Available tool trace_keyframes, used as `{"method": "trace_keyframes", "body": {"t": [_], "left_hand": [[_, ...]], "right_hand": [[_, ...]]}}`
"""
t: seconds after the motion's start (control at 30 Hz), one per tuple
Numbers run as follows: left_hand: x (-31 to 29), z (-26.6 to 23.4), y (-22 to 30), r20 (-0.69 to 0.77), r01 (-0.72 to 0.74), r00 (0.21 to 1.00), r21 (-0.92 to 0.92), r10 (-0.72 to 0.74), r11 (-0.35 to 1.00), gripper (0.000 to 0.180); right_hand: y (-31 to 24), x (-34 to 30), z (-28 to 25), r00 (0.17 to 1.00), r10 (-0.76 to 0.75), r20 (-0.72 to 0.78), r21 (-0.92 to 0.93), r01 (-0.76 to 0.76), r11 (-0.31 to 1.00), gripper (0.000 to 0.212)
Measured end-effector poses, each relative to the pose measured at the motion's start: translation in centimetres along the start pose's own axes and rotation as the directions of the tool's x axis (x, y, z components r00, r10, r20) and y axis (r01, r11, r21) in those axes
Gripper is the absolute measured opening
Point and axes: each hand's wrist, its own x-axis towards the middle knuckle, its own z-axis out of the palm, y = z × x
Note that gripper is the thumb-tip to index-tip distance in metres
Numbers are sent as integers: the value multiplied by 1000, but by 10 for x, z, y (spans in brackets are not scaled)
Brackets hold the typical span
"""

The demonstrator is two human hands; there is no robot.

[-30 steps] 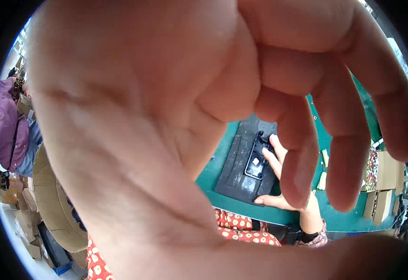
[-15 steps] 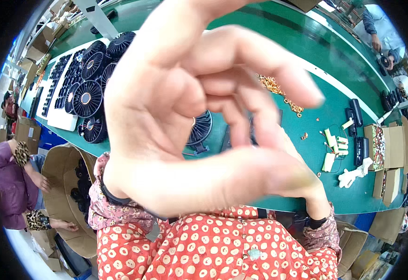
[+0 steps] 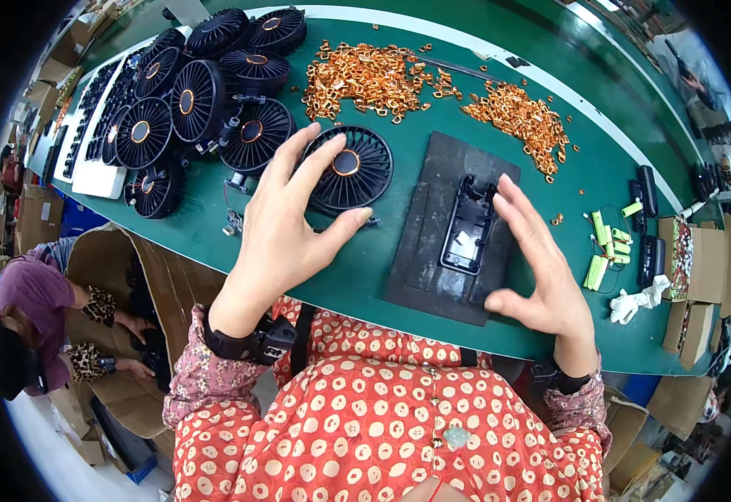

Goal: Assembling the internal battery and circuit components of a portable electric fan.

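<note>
- Green table [image 3: 357, 268], orange clips [image 3: 361, 84] on it.
- Black mat [image 3: 420, 251], lying flat.
- Left hand [image 3: 284, 226], spread wide at the left of the fan [image 3: 367, 180]; from here I can't tell if it touches.
- Right hand [image 3: 549, 284], loosely open, gripping nothing, right of the case [image 3: 472, 222].
- Fan, left of the mat.
- Case, hollow side up on the mat.

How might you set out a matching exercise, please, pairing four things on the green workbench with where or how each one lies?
Column one
1. Round black slatted fan
2. Black hollow plastic casing
3. Small orange ring-like pieces
4. Crumpled white glove

Column two
A. On the dark rectangular mat
B. Beside the open brown cardboard box
C. Partly overlapped in view by the left hand
D. In two loose heaps

Pairs: 1-C, 2-A, 3-D, 4-B
</note>
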Motion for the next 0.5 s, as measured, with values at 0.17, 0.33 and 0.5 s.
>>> {"method": "trace_keyframes", "body": {"t": [0.17, 0.33, 0.5], "left_hand": [[3, 10, 1, -73, -43, 997, -140, 33, 989, 77], [19, 11, 19, -120, -186, 980, -241, 161, 953, 89], [34, 28, 40, -170, -360, 933, -431, 317, 828, 91]], "right_hand": [[6, 25, 8, 996, 21, -88, -173, -36, 984, 84], [4, 25, 4, 997, -51, 59, -281, 65, 958, 83], [6, 21, 1, 983, 39, -179, 233, 4, 973, 78]]}}
